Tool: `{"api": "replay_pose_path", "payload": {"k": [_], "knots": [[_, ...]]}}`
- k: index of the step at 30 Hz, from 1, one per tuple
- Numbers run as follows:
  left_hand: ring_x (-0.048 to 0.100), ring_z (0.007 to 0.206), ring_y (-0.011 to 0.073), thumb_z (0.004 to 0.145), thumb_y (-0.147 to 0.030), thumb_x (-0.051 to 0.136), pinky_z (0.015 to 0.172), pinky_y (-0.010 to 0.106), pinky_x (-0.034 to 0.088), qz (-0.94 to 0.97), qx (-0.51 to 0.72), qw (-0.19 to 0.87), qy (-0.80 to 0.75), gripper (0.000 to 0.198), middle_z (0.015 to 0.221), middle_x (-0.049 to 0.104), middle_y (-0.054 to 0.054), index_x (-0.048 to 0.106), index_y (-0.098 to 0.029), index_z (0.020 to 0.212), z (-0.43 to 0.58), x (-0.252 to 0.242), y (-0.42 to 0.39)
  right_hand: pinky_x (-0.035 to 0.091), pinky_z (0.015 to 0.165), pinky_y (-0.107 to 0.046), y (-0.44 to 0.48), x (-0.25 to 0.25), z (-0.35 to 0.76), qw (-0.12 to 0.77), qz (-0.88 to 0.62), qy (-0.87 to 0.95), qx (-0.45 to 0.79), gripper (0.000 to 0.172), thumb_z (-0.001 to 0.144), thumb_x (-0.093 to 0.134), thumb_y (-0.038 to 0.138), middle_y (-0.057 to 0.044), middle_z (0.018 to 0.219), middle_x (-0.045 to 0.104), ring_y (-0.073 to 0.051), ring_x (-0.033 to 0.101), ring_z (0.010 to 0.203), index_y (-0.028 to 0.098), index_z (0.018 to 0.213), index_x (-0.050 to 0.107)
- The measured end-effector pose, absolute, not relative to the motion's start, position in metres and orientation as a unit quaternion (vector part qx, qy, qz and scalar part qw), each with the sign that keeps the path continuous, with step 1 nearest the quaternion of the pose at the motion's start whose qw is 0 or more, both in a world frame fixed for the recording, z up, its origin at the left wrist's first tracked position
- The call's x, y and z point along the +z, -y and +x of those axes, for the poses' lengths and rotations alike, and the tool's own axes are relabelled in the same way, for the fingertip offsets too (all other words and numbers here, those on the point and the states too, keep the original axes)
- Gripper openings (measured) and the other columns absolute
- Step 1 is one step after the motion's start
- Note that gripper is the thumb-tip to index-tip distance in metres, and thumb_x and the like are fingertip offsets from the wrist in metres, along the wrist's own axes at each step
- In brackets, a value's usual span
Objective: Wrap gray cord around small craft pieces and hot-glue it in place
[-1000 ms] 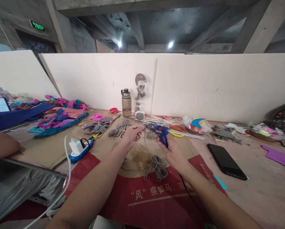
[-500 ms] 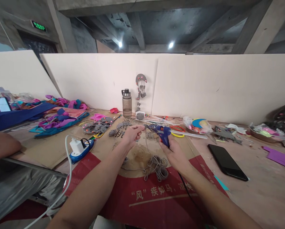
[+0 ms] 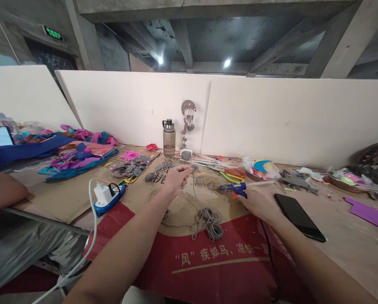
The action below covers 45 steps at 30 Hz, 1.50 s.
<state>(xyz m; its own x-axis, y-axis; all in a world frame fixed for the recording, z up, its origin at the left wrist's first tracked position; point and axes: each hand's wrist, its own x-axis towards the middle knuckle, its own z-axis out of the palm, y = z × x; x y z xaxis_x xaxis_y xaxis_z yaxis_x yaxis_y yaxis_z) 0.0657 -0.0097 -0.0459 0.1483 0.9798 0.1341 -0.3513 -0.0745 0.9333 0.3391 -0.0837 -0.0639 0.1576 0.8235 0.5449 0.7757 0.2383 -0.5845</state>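
My left hand (image 3: 175, 179) is raised over the cardboard, fingers pinched on the end of a grey string (image 3: 193, 190) that hangs down to a loose coil of the same string (image 3: 209, 221). My right hand (image 3: 257, 203) rests low on the table to the right, wrapped round the handle of a blue glue gun (image 3: 234, 188), which lies almost flat with its nozzle pointing left. A clear glue stick juts from the gun's back.
A black phone (image 3: 299, 215) lies right of my right hand. Scissors (image 3: 231, 175), a water bottle (image 3: 169, 138), grey felt pieces (image 3: 128, 168) and a power strip with charger (image 3: 108, 196) sit around. Another person's arm (image 3: 2, 192) is at the left.
My right hand has carried the glue gun away from the string end, down and to the right onto the table. My left hand keeps its pinch in place.
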Motion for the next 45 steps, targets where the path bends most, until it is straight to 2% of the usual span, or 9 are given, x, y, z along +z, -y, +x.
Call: {"api": "replay_pose_path", "payload": {"k": [4, 7, 9, 12, 14, 18, 23, 31, 45], "knots": [[0.035, 0.047, 0.0057, 0.064, -0.036, 0.074, 0.044, 0.02, 0.025, 0.538, 0.597, 0.466, -0.37, 0.023, 0.058, 0.052, -0.003, 0.069, -0.016, 0.073, 0.069, -0.047, 0.014, 0.045, 0.074, -0.043, 0.092, -0.05, 0.307, 0.424, -0.616, 0.661, -0.053, 0.019, 0.074, 0.06, 0.037, -0.01, 0.077, 0.06, -0.026, 0.057, 0.079, 0.022, 0.073, 0.049], [0.045, 0.056, 0.0091, 0.07, -0.031, 0.068, 0.053, 0.021, 0.034, 0.605, 0.618, 0.329, -0.379, 0.014, 0.065, 0.06, 0.0, 0.071, -0.018, 0.076, 0.07, -0.046, 0.02, 0.045, 0.085, -0.042, 0.086, -0.039, 0.255, 0.506, -0.538, 0.666, 0.102, 0.02, 0.08, 0.053, 0.038, -0.009, 0.096, 0.061, -0.022, 0.059, 0.092, 0.021, 0.09, 0.047], [0.048, 0.06, 0.0105, 0.072, -0.029, 0.067, 0.057, 0.021, 0.036, 0.625, 0.623, 0.279, -0.378, 0.011, 0.069, 0.062, 0.001, 0.072, -0.02, 0.076, 0.07, -0.044, 0.024, 0.045, 0.089, -0.04, 0.074, -0.035, 0.223, 0.559, -0.472, 0.643, 0.226, 0.028, 0.076, 0.058, 0.037, -0.009, 0.107, 0.06, -0.021, 0.058, 0.101, 0.022, 0.094, 0.042], [0.049, 0.061, 0.0111, 0.072, -0.027, 0.067, 0.059, 0.022, 0.037, 0.627, 0.621, 0.265, -0.389, 0.009, 0.073, 0.064, 0.002, 0.071, -0.02, 0.077, 0.068, -0.042, 0.026, 0.05, 0.079, -0.037, 0.056, -0.036, 0.193, 0.596, -0.418, 0.56, 0.396, 0.038, 0.07, 0.062, 0.034, -0.002, 0.093, 0.063, -0.016, 0.063, 0.079, 0.024, 0.094, 0.035], [0.05, 0.062, 0.0113, 0.073, -0.027, 0.066, 0.06, 0.022, 0.038, 0.622, 0.62, 0.269, -0.395, 0.011, 0.074, 0.065, 0.002, 0.071, -0.02, 0.078, 0.067, -0.04, 0.026, 0.051, 0.064, -0.031, 0.05, -0.039, 0.187, 0.609, -0.399, 0.522, 0.446, 0.04, 0.068, 0.063, 0.033, 0.005, 0.078, 0.058, -0.011, 0.056, 0.058, 0.025, 0.095, 0.034], [0.05, 0.059, 0.0105, 0.071, -0.034, 0.068, 0.055, 0.022, 0.037, 0.592, 0.619, 0.351, -0.379, 0.018, 0.071, 0.064, 0.001, 0.071, -0.018, 0.079, 0.068, -0.043, 0.021, 0.04, 0.047, -0.021, 0.049, -0.044, 0.193, 0.624, -0.408, 0.535, 0.398, 0.028, 0.072, 0.061, 0.038, 0.007, 0.071, 0.049, -0.008, 0.044, 0.054, 0.023, 0.088, 0.045], [0.035, 0.046, 0.0049, 0.065, -0.041, 0.073, 0.042, 0.02, 0.026, 0.534, 0.609, 0.473, -0.347, 0.03, 0.066, 0.059, -0.003, 0.07, -0.018, 0.084, 0.072, -0.049, 0.017, 0.037, 0.051, -0.023, 0.05, -0.044, 0.2, 0.617, -0.436, 0.575, 0.315, 0.02, 0.075, 0.057, 0.039, 0.003, 0.07, 0.053, -0.01, 0.042, 0.057, 0.019, 0.079, 0.055], [0.037, 0.044, 0.0034, 0.065, -0.04, 0.074, 0.042, 0.019, 0.027, 0.545, 0.603, 0.484, -0.323, 0.027, 0.064, 0.057, -0.003, 0.068, -0.017, 0.079, 0.074, -0.046, 0.021, 0.033, 0.054, -0.025, 0.057, -0.032, 0.199, 0.59, -0.497, 0.588, 0.242, 0.019, 0.077, 0.055, 0.036, 0.002, 0.065, 0.052, -0.011, 0.039, 0.057, 0.018, 0.078, 0.061], [0.041, 0.046, 0.0056, 0.066, -0.035, 0.074, 0.046, 0.02, 0.033, 0.537, 0.579, 0.538, -0.294, 0.025, 0.054, 0.051, -0.003, 0.062, -0.015, 0.073, 0.076, -0.042, 0.026, 0.034, 0.058, -0.027, 0.059, -0.033, 0.199, 0.572, -0.521, 0.614, 0.156, 0.022, 0.084, 0.047, 0.035, 0.0, 0.069, 0.058, -0.014, 0.046, 0.061, 0.017, 0.079, 0.059]]}}
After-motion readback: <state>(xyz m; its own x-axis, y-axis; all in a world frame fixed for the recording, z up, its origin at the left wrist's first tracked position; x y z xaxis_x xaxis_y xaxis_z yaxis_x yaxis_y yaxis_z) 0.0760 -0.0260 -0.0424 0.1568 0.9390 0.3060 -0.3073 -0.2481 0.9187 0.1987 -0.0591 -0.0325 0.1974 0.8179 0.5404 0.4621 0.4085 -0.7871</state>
